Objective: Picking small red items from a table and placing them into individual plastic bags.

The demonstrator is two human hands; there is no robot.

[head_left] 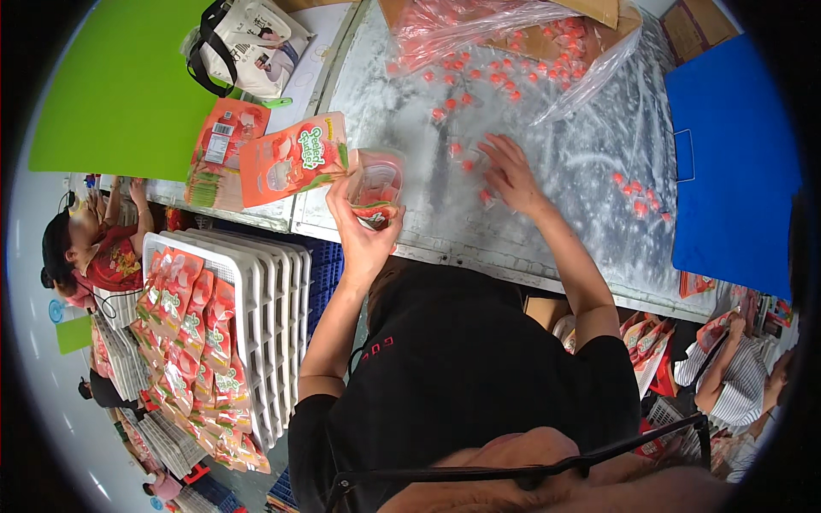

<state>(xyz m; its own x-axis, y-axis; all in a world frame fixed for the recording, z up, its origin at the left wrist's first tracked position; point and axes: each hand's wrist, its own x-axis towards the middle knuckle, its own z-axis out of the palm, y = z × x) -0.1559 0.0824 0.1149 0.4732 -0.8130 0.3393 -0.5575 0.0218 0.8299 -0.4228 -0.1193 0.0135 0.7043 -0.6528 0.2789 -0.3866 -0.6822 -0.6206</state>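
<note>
Left hand (366, 235): grip closed around an open pouch (374, 212), above the bench's (599, 141) near edge. Right hand (509, 175): grip spread open beside loose red pieces (467, 165), none visibly held. The step looks, to me, like gathering pieces; the next move calls for pinching one.

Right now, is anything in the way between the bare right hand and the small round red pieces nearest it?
Nothing visible is: the bare right hand is right beside those small round red pieces. The big crumpled clear plastic bag lies farther up, beyond them.
</note>
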